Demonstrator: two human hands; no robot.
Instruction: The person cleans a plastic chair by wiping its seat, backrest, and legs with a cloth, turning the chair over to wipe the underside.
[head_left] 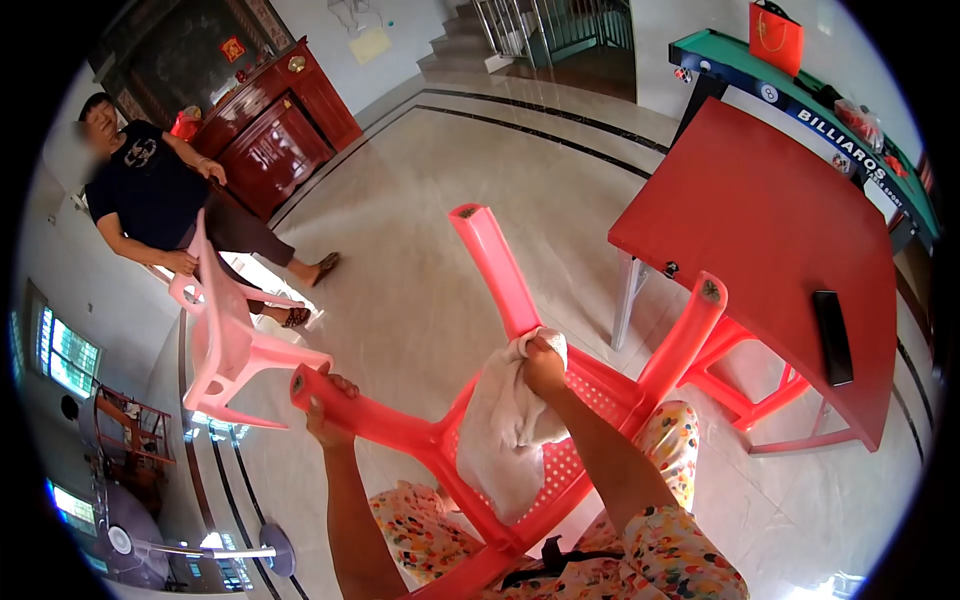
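A pink-red plastic stool lies upside down across my lap, its legs pointing up and outward and its seat full of small holes. Near the end of the leg on the left, my left hand is closed around it. My right hand is closed on a whitish cloth, bunched at the base of the far leg. The rest of the cloth drapes over the underside of the seat and hides part of it.
A red table with a black oblong object stands at the right, another red stool beneath it. Behind is a billiard table. At left, a seated person touches a pink plastic chair; a fan stands lower left.
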